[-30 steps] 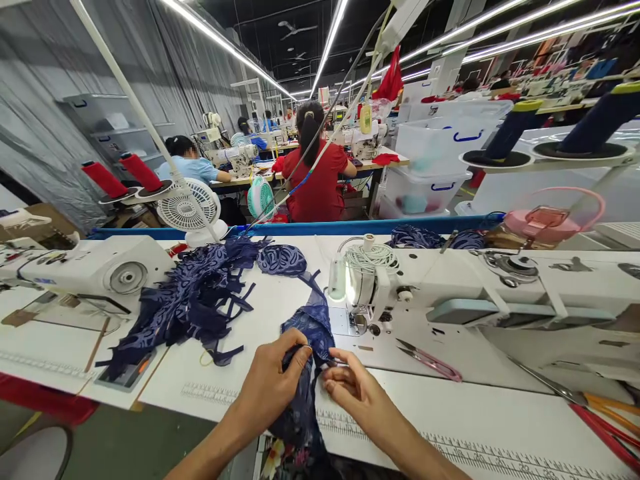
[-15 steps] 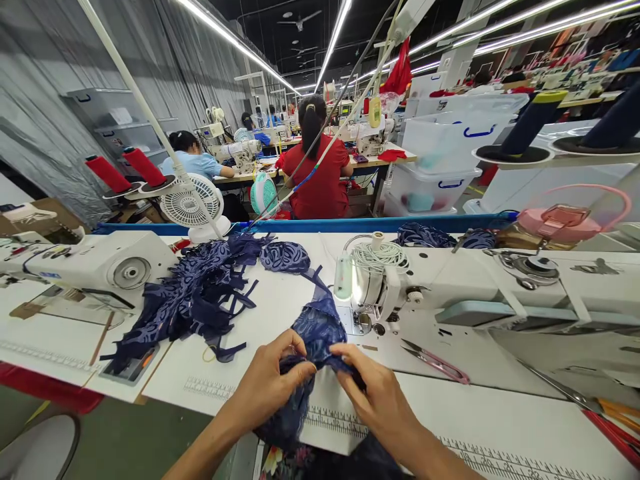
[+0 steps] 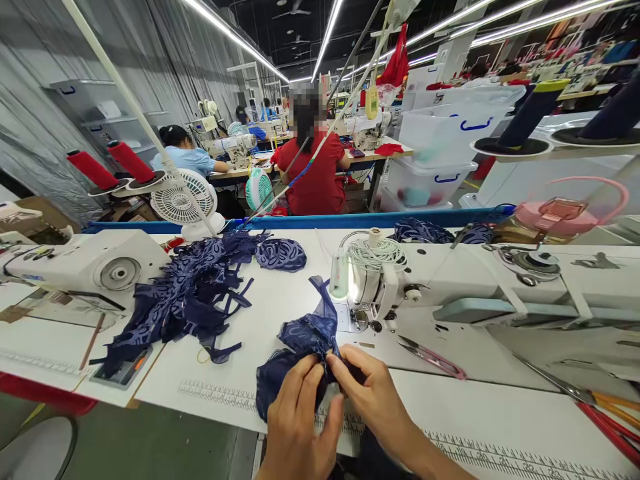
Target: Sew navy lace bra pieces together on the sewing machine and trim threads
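A navy lace garment piece (image 3: pixel 307 337), bunched in the middle, lies partly on the white table in front of the sewing machine (image 3: pixel 373 287). My left hand (image 3: pixel 303 407) is closed on its lower part, the back of the hand facing up. Close beside it, my right hand (image 3: pixel 367 387) pinches the same fabric between thumb and forefinger. One strap-like end of the piece reaches up toward the needle area. Some of the cloth under my hands is hidden. A pile of similar navy lace pieces (image 3: pixel 185 287) lies to the left.
Thread snips (image 3: pixel 435 359) and large scissors (image 3: pixel 555 381) lie to the right. A second machine (image 3: pixel 95 263) stands left. Printed rulers (image 3: pixel 215 392) run along the table's front edge. Behind are a white fan (image 3: pixel 184 203), thread cones (image 3: pixel 131 162) and two seated people.
My left hand has turned over and come in nearer my right hand. The garment's lower part has been gathered up onto the table at the left. The view has shifted slightly.
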Demonstrator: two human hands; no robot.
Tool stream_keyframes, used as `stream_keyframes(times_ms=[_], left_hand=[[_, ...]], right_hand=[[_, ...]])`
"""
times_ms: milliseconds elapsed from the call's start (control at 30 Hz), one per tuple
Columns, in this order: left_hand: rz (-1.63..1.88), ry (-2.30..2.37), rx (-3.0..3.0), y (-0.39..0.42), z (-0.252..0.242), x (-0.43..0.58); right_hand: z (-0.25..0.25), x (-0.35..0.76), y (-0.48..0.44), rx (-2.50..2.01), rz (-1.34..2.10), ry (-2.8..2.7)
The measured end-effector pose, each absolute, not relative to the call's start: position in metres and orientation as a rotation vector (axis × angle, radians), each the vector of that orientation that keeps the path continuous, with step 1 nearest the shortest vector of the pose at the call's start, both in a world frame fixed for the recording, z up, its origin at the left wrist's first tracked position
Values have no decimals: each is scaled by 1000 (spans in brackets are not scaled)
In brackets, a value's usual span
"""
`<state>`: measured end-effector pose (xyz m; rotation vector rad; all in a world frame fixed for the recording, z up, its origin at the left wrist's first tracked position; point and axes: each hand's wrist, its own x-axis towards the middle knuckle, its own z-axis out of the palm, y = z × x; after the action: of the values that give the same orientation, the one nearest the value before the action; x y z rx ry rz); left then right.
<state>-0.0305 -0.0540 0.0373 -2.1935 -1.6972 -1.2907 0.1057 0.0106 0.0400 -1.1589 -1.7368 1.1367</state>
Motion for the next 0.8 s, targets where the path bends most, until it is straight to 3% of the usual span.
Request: stream_keyframes(times_ms=[200, 433, 800], left_hand=[[-1410, -1669, -2269, -41, 54, -59], [-1335, -1689, -2725, -3, 58, -68], [-1097, -1375, -2609, -2, 98, -57]], right_hand=[[42, 114, 13, -1114, 1376, -1686], [50, 117, 15, -1070, 1193, -1788], [66, 128, 19, -1012, 1160, -1729]])
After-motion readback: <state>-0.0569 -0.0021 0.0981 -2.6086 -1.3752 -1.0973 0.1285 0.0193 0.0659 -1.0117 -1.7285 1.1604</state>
